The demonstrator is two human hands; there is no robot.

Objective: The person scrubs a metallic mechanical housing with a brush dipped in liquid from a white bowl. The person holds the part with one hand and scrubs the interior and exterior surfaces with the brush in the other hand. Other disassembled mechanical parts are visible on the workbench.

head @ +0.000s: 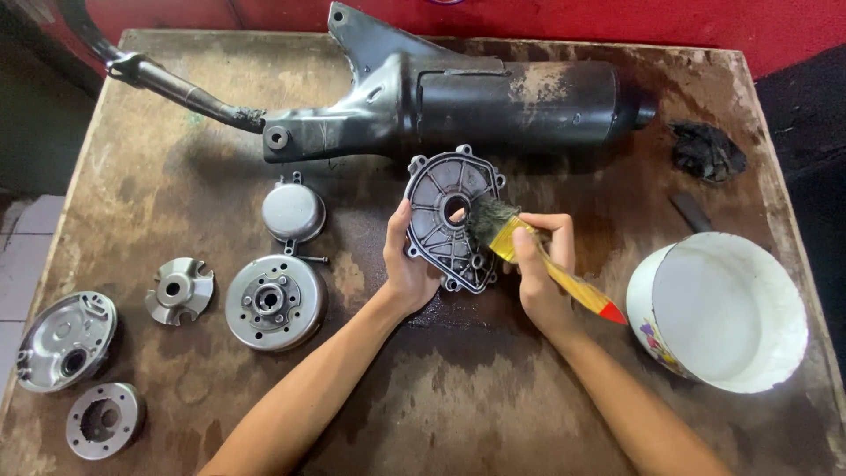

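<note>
My left hand (407, 264) holds a grey cast-metal engine cover (448, 238) upright over the middle of the stained wooden table (493, 388). My right hand (539, 264) grips a paintbrush (564, 278) with a yellow handle and red tip. Its dirty bristles (489, 216) press against the cover's ribbed inner face beside the central hole.
A black motorcycle exhaust muffler (458, 97) lies across the back. A round metal flywheel (273, 301), a small domed cap (293, 211), a finned disc (179, 289) and two more round covers (66, 339) (103, 420) sit at left. A white bowl (718, 313) stands right, a black rag (707, 152) behind it.
</note>
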